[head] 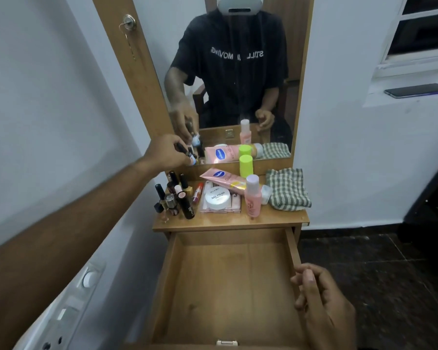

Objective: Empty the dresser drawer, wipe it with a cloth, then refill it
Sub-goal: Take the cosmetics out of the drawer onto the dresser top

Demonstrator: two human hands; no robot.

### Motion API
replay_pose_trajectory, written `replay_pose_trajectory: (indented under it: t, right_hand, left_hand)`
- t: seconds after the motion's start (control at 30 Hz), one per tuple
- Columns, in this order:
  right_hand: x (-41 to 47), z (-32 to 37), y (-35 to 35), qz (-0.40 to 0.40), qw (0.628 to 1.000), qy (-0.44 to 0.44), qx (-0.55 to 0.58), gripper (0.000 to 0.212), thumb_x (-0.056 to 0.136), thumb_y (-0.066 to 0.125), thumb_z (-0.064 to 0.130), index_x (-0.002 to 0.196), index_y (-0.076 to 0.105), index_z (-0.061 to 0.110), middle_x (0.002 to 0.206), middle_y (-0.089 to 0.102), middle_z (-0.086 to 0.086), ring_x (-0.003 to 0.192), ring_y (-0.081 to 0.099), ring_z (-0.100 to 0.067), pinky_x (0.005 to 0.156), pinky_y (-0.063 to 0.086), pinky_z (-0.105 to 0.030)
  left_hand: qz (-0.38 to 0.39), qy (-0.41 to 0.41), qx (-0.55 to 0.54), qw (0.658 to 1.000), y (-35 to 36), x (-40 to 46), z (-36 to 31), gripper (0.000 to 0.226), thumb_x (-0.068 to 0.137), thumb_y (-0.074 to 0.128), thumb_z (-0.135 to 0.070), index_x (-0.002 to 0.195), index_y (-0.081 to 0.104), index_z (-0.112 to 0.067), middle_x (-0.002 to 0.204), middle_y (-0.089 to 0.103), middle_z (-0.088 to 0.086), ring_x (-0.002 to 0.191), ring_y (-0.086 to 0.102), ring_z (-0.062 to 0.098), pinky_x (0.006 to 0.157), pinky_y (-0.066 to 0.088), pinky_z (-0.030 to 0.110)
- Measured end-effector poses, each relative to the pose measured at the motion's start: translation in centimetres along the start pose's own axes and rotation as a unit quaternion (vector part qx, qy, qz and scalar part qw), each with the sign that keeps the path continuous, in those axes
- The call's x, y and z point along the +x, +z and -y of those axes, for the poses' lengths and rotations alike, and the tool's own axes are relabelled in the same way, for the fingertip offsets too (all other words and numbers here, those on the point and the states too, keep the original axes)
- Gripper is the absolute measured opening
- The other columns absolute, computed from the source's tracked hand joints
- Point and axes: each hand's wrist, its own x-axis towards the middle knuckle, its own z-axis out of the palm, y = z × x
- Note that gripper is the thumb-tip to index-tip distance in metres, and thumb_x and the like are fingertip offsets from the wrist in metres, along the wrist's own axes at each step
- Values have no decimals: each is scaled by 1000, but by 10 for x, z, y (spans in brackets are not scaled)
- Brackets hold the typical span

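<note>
Drawer emptied; wiping and refilling, we judge, still ahead.

Our left hand (166, 152) pinches a small bottle (190, 157) at the far left; right hand (321, 309) loosely curled, holding nothing, beside the bare drawer (228, 286). The checked cloth (287, 189) lies folded far right.

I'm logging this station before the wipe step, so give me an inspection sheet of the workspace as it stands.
Surface: dresser top, wooden, crowded with items.
Job's things: drawer pulled open, nothing inside; checked cloth folded at the top's right end.
Clutter: nail polish tub, pink tube, pink bottle, green-capped bottle, dark bottles clustered left.
Grippers: left hand holds a small bottle near the mirror; right hand at the drawer's right side, holding nothing.
Cables: nothing seen.
Surroundings: mirror, phone on the sill.
</note>
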Motion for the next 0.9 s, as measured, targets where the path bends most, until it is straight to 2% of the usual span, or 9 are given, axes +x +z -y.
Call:
replay_pose_trajectory:
  t: [0.07, 0.13, 0.23, 0.33, 0.57, 0.7, 0.9]
  right_hand:
    - [0, 4, 2, -10, 1000, -9, 9, 22, 91, 46, 64, 91, 64, 50, 75, 71, 18, 52, 63, -8, 50, 45, -8]
    - [0, 4, 3, -20, 999, -21, 18, 31, 80, 41, 63, 89, 66, 46, 70, 70, 15, 46, 61, -8, 49, 43, -7]
    - [1, 0, 5, -22, 999, -27, 20, 32, 79, 41, 62, 90, 67, 46, 70, 70, 15, 45, 60, -9, 49, 45, -10]
    - [1, -3, 7, -23, 999, -29, 23, 33, 79, 42, 61, 92, 67, 44, 70, 71, 14, 43, 59, -10, 48, 45, -10]
    - [0, 2, 7, -10, 999, -26, 28, 31, 77, 44, 62, 91, 67, 46, 70, 71, 14, 45, 60, -10, 49, 44, -6]
    - [-1, 3, 6, -1, 1000, -28, 11, 32, 77, 44, 64, 93, 66, 47, 71, 70, 17, 52, 63, -11, 49, 45, -6]
    - [2, 2, 5, 6, 999, -47, -21, 28, 79, 44, 62, 95, 64, 52, 69, 70, 21, 48, 61, -8, 46, 45, -9]
  left_hand:
    - [31, -21, 42, 998, 9, 14, 4, 30, 76, 87, -25, 98, 72, -13, 91, 68, 1, 84, 63, 19, 60, 42, 26]
    - [46, -36, 85, 995, 16, 25, 9, 29, 74, 88, -29, 94, 73, -14, 87, 69, 1, 81, 65, 20, 63, 50, 29]
    - [38, -46, 138, 989, 23, 37, 10, 31, 71, 91, -34, 88, 75, -14, 80, 71, 2, 74, 68, 20, 69, 60, 37]
    - [25, -48, 166, 985, 26, 40, 6, 30, 72, 91, -34, 85, 74, -13, 76, 70, 2, 69, 67, 20, 58, 52, 31]
    - [44, -98, 163, 981, 41, 32, 13, 31, 70, 91, -35, 81, 72, -13, 74, 68, 1, 67, 64, 17, 51, 40, 26]
    - [66, -125, 153, 978, 46, 28, 17, 34, 67, 93, -38, 81, 75, -13, 73, 70, 1, 68, 67, 18, 54, 45, 28]
    - [72, -145, 162, 973, 48, 29, 11, 35, 63, 94, -39, 79, 73, -15, 74, 71, 1, 69, 67, 18, 61, 49, 29]
